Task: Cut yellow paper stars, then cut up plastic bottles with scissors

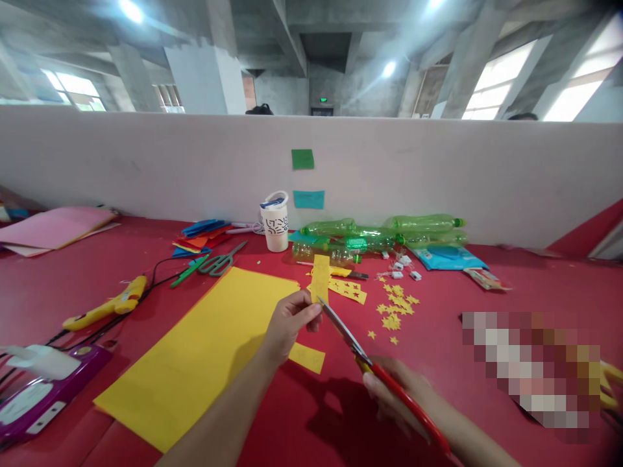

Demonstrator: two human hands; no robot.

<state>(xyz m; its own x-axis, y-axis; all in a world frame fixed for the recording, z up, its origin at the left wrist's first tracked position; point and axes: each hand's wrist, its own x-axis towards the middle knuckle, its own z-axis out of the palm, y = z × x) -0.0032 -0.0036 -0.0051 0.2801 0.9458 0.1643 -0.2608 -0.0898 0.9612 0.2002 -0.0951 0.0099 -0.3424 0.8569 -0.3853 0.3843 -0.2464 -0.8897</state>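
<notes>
My left hand [292, 322] pinches the lower end of a small yellow strip [320, 275], which stands up from the fingers. In my right hand [396, 389] are scissors with red handles [413, 408]; their blade tips reach the strip's lower edge beside my left fingertips. A large yellow sheet [204, 350] lies on the red table under my left forearm, and a yellow scrap [306, 357] rests just right of my left wrist. Farther back is a yellow piece with star-shaped holes [348, 290]. Several small yellow stars [396, 305] are scattered to its right.
Green plastic bottles [374, 237] and a white cup [275, 227] stand or lie along the partition. Grey-green scissors [221, 261], a yellow glue gun [109, 305] and a purple power strip [53, 389] are on the left. A blue packet [450, 257] lies back right; a pixelated area covers something at the right.
</notes>
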